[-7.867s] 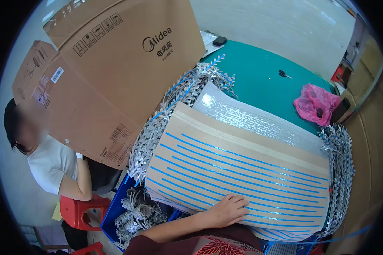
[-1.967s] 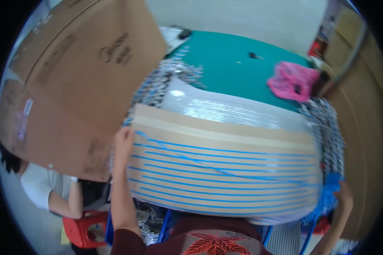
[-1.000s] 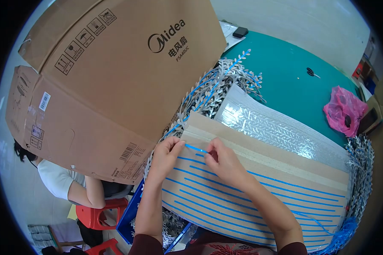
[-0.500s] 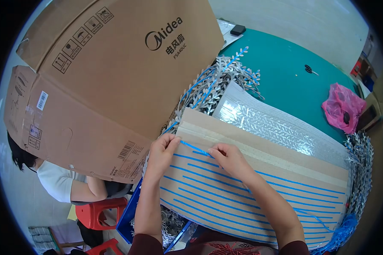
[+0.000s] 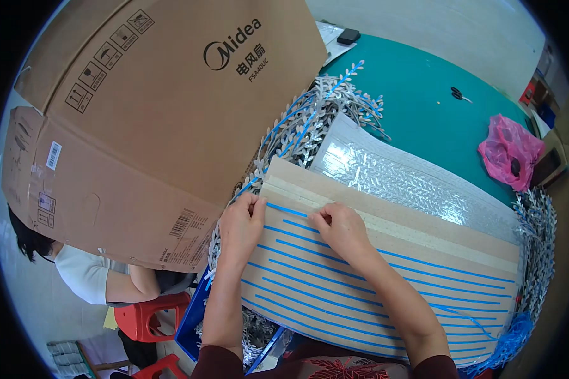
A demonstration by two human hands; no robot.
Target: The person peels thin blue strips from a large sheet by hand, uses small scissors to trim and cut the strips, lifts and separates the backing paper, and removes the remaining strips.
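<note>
We've got both bare hands on the tan board (image 5: 294, 174), low in front of us, at its upper L corner. Our left hand (image 5: 239, 222) is at the outer end of the top blue strip (image 5: 287, 210), thumb & fingers closed on it; our right hand (image 5: 344, 232) is a bit further along, fingertips pinched together on the same strip, w/ a short straight length showing btwn the two. More blue strips run lengthwise across the board below, approx. parallel. Past our R forearm a loose blue strand (image 5: 463, 314) crosses the board to a blue tangle (image 5: 514, 341) at its lower R corner. Just behind the board there's a shiny silver sheet (image 5: 392, 167) w/ a leaf pattern, partly covered by it. Silver leaf strands (image 5: 335, 104) are heaped at the L side, more leaf trim (image 5: 538, 237) at the R. On the green worktop (image 5: 417, 76) we see scissors (image 5: 458, 94) & a pink bag (image 5: 511, 151). A big Midea carton (image 5: 164, 126) stands to the L, w/ a seated person (image 5: 85, 275) partly hidden behind it, nr. a red stool (image 5: 134, 318).
</note>
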